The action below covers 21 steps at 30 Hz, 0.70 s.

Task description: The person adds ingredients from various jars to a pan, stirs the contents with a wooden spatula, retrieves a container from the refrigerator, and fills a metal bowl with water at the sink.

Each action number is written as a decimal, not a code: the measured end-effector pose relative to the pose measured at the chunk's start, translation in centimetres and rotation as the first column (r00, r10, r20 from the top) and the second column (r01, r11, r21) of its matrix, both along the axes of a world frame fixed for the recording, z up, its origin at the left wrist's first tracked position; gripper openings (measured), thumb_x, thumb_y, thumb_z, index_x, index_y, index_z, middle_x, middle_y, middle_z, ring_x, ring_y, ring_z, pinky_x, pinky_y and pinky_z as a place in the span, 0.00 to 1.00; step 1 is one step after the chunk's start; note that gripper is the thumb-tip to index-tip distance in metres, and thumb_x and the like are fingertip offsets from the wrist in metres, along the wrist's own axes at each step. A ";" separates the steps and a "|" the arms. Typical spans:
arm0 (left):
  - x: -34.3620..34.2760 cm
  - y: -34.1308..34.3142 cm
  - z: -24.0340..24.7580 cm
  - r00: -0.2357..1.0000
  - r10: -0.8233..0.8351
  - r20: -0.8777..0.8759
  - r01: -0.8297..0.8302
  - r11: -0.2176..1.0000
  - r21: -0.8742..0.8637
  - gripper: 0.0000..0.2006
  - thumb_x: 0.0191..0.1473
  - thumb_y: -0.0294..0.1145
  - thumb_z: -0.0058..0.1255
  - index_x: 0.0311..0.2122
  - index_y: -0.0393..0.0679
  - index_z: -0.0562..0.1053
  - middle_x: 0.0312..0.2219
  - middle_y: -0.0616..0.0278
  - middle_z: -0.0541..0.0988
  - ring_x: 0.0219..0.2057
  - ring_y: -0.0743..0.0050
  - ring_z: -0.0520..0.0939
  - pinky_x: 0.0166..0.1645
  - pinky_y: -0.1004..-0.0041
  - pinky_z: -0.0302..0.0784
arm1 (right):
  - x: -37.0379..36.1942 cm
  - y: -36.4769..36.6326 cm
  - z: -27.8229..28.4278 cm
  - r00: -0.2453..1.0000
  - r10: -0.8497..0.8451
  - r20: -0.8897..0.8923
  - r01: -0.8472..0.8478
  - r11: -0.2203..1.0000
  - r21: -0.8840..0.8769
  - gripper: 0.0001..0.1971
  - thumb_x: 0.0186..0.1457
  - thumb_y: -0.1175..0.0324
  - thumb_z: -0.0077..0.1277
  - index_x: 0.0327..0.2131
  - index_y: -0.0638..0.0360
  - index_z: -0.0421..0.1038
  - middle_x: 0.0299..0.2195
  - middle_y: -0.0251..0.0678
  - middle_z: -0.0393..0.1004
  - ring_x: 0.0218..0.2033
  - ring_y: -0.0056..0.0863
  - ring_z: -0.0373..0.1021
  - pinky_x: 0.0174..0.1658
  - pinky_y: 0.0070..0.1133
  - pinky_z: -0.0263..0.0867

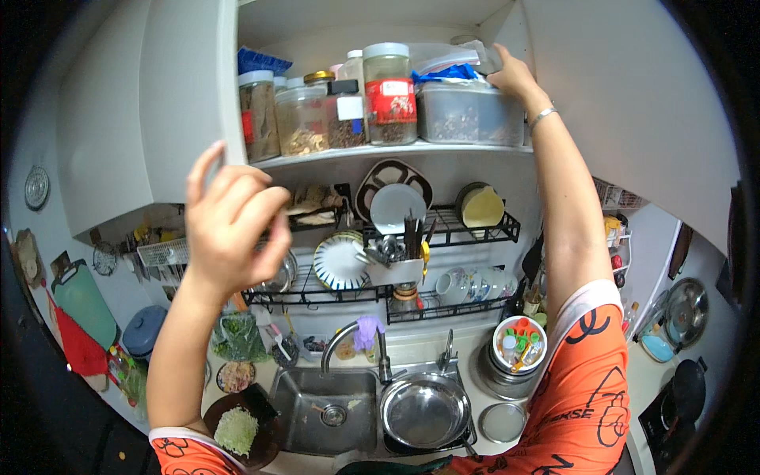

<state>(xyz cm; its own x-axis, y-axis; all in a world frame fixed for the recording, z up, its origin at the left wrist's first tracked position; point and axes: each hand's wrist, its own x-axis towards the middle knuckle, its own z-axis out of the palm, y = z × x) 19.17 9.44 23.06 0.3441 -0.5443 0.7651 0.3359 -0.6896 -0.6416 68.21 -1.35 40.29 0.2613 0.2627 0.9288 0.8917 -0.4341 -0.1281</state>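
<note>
Right hand [514, 77] was up inside the open cupboard [356, 25], at the right end of a clear plastic container [455, 119], which stood on the shelf [340, 153] beside a red-labelled jar [389, 99]. Could not tell whether its grip held anything. Left hand [235, 222] was raised, fingers loosely curled, grip released.

Across the upper middle of the frame, my white cupboard shelf [348, 153] carries lidded jars [390, 103] and, farther right, a clear bin [463, 119].
</note>
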 end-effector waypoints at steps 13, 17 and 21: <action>26.6 -1.3 13.0 0.982 0.181 -0.062 -0.174 0.980 0.095 0.33 0.57 0.59 0.44 0.64 0.58 0.61 0.68 0.66 0.53 0.69 0.65 0.50 0.70 0.50 0.43 | -10.5 -6.2 7.1 0.891 -0.336 0.305 0.177 0.876 0.448 0.08 0.48 0.70 0.51 0.28 0.62 0.79 0.29 0.52 0.78 0.33 0.47 0.77 0.37 0.35 0.74; 30.4 1.2 13.6 0.964 0.156 -0.216 -0.188 0.973 -0.134 0.36 0.53 0.61 0.48 0.61 0.47 0.64 0.54 0.47 0.73 0.55 0.50 0.73 0.62 0.55 0.63 | -11.3 -9.3 7.9 0.902 -0.322 0.286 0.111 0.815 0.568 0.08 0.48 0.71 0.51 0.28 0.63 0.79 0.30 0.53 0.78 0.35 0.49 0.77 0.39 0.37 0.74; 30.4 1.1 12.6 0.967 -0.022 -0.255 -0.071 0.934 -0.349 0.35 0.51 0.61 0.52 0.55 0.41 0.69 0.37 0.42 0.80 0.42 0.43 0.79 0.52 0.57 0.71 | -11.7 -10.0 7.5 0.909 -0.317 0.270 0.099 0.795 0.599 0.07 0.47 0.73 0.51 0.28 0.63 0.79 0.30 0.53 0.78 0.35 0.49 0.77 0.40 0.37 0.73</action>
<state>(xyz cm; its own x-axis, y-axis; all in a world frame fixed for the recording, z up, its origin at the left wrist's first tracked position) 49.61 10.58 35.70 0.5599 -0.2438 0.7919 0.2160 -0.8798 -0.4235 56.46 -11.36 47.80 -0.1125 -0.3547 0.9282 0.8193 -0.5617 -0.1153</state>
